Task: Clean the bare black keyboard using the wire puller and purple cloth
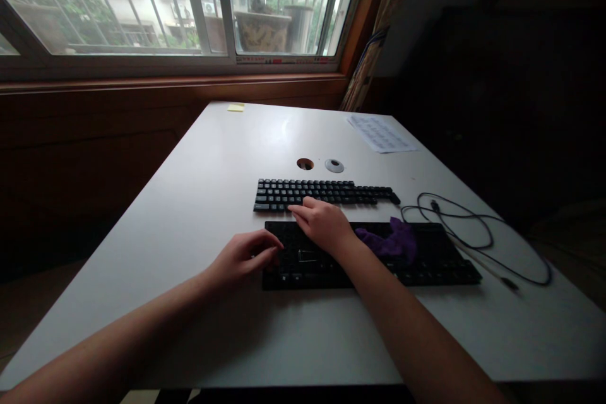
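A black keyboard lies in front of me, keys along its near row and much of its upper face dark and hard to make out. Behind it, loose black keycaps stand in rows. My right hand reaches over the keyboard, its fingertips closed at a keycap in the nearest row, at the left part. At the keyboard's left end is my left hand, its fingers curled with thumb and index close together; what they hold, if anything, is hidden. A crumpled purple cloth rests on the keyboard, right of my right wrist.
A black cable loops across the right of the white table. Beyond the keycaps are a round hole and a round cover. Printed sheets and a yellow sticky note lie toward the window.
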`<state>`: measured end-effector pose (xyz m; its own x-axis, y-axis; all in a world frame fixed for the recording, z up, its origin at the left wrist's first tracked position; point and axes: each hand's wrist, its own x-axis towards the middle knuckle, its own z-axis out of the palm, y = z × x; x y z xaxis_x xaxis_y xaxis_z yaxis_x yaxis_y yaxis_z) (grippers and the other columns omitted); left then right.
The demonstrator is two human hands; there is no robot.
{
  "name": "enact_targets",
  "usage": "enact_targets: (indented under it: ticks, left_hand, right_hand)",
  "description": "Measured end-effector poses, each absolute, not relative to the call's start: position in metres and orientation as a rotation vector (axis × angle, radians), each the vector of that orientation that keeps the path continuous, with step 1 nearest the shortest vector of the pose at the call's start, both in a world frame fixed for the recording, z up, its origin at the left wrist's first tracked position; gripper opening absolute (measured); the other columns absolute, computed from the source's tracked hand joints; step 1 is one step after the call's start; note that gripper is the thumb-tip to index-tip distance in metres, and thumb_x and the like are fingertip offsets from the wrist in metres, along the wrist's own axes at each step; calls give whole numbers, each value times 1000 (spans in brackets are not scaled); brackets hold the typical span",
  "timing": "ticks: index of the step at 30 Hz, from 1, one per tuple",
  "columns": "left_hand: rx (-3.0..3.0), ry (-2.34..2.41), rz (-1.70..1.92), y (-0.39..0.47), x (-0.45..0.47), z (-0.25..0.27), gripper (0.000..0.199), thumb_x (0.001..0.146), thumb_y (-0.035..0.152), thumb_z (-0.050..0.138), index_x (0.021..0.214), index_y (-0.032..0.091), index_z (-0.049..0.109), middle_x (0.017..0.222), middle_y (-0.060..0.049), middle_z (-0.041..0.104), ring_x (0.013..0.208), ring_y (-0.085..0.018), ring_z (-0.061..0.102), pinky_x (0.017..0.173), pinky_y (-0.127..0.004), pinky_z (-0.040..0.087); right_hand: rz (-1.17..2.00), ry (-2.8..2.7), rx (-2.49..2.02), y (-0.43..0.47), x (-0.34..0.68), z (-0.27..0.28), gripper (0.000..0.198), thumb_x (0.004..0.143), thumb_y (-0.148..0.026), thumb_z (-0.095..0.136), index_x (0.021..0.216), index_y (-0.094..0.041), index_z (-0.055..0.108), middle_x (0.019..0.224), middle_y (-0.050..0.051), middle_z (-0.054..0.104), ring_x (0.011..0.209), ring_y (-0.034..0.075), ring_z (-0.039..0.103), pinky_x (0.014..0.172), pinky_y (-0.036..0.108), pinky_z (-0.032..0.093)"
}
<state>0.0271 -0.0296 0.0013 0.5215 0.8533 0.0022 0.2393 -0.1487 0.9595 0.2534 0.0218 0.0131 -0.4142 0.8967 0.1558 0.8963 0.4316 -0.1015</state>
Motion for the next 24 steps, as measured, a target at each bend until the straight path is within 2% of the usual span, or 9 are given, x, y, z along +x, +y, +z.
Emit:
enact_targets:
  ticks: [24]
  left_hand:
    - [1723, 977, 710, -28, 27, 4, 18, 94, 28, 55, 99, 15, 66, 79, -4, 70, 69, -14, 64, 64, -25, 51]
  right_hand:
    - [-42, -2500, -1613, 19, 249, 14, 37, 101, -39, 38, 127, -32, 63, 105, 3, 66, 85, 18, 63, 68, 28, 41]
